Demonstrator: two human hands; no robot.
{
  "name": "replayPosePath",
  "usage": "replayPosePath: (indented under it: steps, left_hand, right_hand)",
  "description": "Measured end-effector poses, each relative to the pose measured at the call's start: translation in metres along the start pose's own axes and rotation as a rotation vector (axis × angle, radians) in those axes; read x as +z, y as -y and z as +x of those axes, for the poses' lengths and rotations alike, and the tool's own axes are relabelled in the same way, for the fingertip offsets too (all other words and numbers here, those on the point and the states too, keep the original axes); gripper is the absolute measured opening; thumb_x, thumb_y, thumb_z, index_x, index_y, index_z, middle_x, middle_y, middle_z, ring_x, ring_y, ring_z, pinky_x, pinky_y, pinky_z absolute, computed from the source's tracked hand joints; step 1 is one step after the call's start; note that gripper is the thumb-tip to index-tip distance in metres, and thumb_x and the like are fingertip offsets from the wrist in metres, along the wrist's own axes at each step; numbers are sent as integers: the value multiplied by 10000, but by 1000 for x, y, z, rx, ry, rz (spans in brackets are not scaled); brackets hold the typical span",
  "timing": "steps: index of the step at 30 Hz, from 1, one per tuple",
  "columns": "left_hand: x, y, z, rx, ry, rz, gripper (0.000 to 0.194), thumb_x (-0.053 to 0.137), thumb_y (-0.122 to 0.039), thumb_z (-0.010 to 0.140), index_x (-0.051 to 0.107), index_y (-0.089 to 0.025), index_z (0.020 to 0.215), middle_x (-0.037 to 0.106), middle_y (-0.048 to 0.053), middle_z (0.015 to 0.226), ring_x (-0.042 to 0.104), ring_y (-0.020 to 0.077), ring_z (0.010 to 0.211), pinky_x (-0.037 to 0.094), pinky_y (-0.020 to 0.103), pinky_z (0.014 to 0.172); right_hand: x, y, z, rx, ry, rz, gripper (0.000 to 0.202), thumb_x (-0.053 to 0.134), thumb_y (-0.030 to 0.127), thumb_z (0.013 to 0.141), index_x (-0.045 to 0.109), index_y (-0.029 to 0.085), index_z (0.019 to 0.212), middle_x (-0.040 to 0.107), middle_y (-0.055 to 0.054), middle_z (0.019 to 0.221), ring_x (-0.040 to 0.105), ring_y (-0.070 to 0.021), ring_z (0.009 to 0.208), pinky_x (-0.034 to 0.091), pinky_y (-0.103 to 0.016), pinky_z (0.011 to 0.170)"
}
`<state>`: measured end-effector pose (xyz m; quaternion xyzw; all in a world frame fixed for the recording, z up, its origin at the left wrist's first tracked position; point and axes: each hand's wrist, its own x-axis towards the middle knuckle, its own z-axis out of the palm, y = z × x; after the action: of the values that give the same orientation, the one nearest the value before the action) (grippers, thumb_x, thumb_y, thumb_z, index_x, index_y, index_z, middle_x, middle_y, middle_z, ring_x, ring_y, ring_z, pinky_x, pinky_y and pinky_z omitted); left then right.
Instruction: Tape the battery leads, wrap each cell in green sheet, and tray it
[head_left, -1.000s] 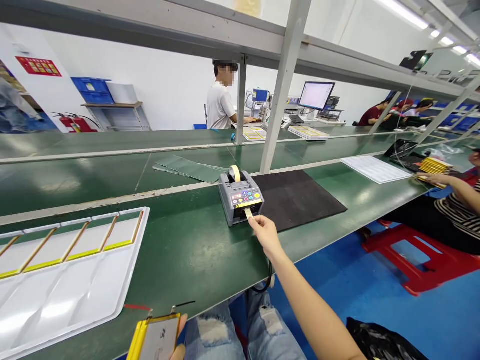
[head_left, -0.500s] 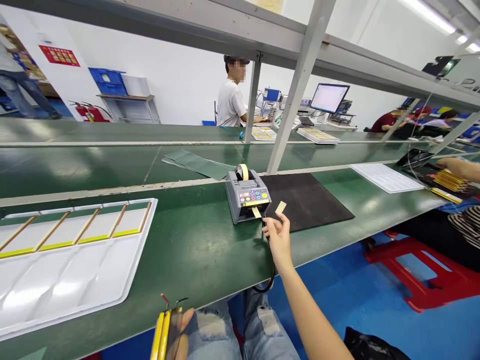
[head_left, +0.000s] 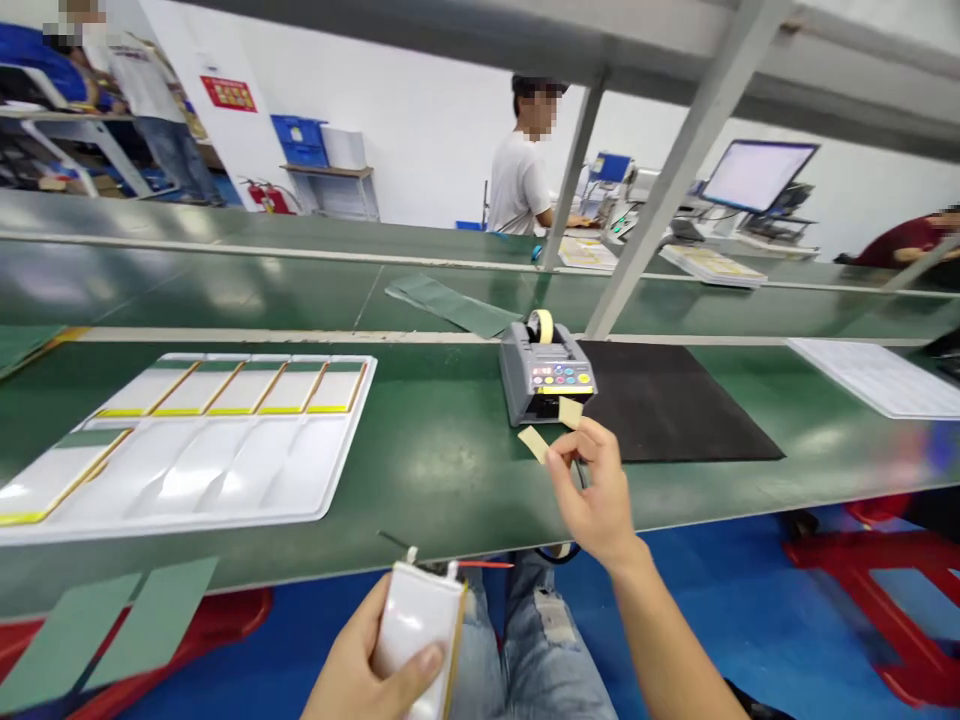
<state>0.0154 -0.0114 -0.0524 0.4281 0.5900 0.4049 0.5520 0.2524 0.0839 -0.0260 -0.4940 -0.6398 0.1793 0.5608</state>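
My left hand (head_left: 375, 650) is wrapped round a silvery battery pack (head_left: 420, 620) with yellow edges, two tabs and a red and a dark wire at its top, near the table's front edge. My right hand (head_left: 592, 480) is in front of the grey tape dispenser (head_left: 547, 370), fingers bent. One strip of cream tape (head_left: 533, 443) is pinched at its thumb and forefinger; another piece of tape (head_left: 571, 411) sits at its other fingertips, before the dispenser's mouth. A tape roll (head_left: 541, 326) stands on top of the dispenser.
A white tray (head_left: 349, 440) with several flat packs lies left on the green table (head_left: 442, 480). A black mat (head_left: 675, 405) is right of the dispenser. Green sheets (head_left: 150, 620) jut at the lower left. Slanted shelf posts rise behind. A person (head_left: 517, 180) works beyond.
The view has swung left. My right hand now has two tape pieces at its fingers, one newly taken from the dispenser. My left hand has raised the pack and turned its silvery face into view.
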Motion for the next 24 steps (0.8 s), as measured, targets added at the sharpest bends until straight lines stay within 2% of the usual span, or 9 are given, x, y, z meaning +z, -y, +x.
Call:
replayPosePath:
  steps: [3, 6, 9, 12, 17, 24]
  left_hand:
    - [5, -22, -2, 21, 126, 219, 594, 724, -429, 633, 550, -195, 1150, 667, 60, 1135, 593, 275, 1040, 483, 314, 859]
    - [8, -40, -4, 11, 285, 321, 501, 698, -293, 674, 560, -194, 1144, 682, 44, 1090, 617, 241, 969, 476, 303, 846]
    - [9, -50, -8, 2, 383, 344, 467, 699, -280, 665, 595, -195, 1112, 704, 32, 990, 631, 234, 870, 488, 295, 773]
    - [9, -53, -11, -24, 391, 412, 484, 700, -319, 650, 610, -214, 1113, 704, 35, 975, 618, 257, 884, 483, 310, 763]
    - [8, -56, -14, -64, 423, 477, 499, 696, -322, 645, 609, -254, 1132, 685, 33, 1038, 601, 263, 930, 463, 323, 792]
    - [8, -47, -15, -14, 408, 453, 538, 695, -347, 625, 614, -264, 1151, 688, 47, 1032, 611, 274, 916, 475, 336, 787]
  right_hand:
    - [-12, 30, -6, 25, 380, 238, 440, 488, 150, 870, 315, 254, 1261, 525, 26, 760, 484, -127, 681, 404, -269, 665]
    - [-14, 44, -3, 114, 738, 359, 497, 542, 168, 839, 317, 254, 1274, 487, 45, 725, 425, -101, 617, 379, -240, 601]
    - [-7, 47, -1, 157, 952, 355, 544, 581, 155, 791, 335, 240, 1268, 465, 59, 705, 399, -83, 582, 340, -219, 552]
    - [2, 47, -2, 165, 1018, 348, 556, 584, 145, 772, 344, 244, 1263, 438, 71, 689, 374, -74, 562, 307, -207, 524]
    - [7, 46, -5, 128, 1049, 324, 588, 571, 101, 748, 344, 249, 1270, 410, 79, 682, 367, -69, 559, 307, -197, 517]
    - [8, 45, -6, 120, 1065, 268, 611, 593, 110, 733, 347, 256, 1273, 404, 83, 681, 360, -69, 556, 299, -193, 509]
